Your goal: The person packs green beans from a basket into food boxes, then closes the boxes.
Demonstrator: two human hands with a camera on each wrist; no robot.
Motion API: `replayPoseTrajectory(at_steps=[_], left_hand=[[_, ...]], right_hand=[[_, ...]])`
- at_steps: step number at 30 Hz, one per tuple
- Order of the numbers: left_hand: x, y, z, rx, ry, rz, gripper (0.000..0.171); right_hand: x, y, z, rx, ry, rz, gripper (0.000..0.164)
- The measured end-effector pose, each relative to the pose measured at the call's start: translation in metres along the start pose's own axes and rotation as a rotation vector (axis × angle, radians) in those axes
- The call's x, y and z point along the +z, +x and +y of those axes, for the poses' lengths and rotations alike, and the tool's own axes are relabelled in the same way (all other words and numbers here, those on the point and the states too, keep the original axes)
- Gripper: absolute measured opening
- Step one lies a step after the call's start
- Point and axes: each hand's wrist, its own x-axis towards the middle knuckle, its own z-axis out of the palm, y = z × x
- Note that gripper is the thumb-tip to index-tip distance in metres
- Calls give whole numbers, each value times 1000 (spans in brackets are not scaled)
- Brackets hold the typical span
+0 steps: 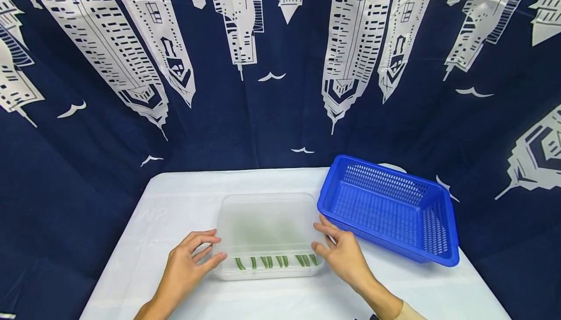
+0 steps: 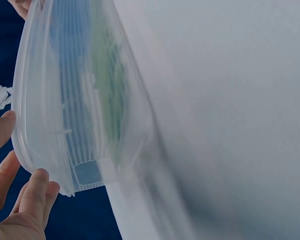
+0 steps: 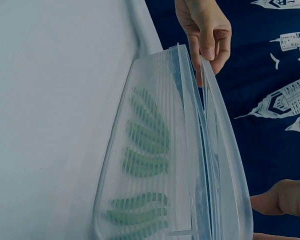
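Note:
A clear plastic food container stands on the white table, with several slim green vegetable pieces showing through its ribbed wall. Its translucent lid lies over the back and middle, while a strip along the front shows the green pieces uncovered. In the right wrist view the lid stands at an angle, with a gap between it and the container rim. My left hand pinches the lid's left end between thumb and fingers. At the opposite end my right hand holds the lid's edge, thumb toward the front.
A blue perforated plastic basket sits at the back right, close behind my right hand. The white table ends at a dark blue cloth printed with white buildings and birds.

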Motion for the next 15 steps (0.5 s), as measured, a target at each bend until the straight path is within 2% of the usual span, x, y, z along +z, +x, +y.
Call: replayPoseTrajectory(at_steps=[8, 15], left_hand=[[4, -8, -3, 79, 85, 12, 36], [3, -16, -7, 161, 140, 29, 41]], right_hand=[[-4, -7, 3, -17, -150, -71, 56], [-6, -10, 4, -46, -196, -121, 56]])
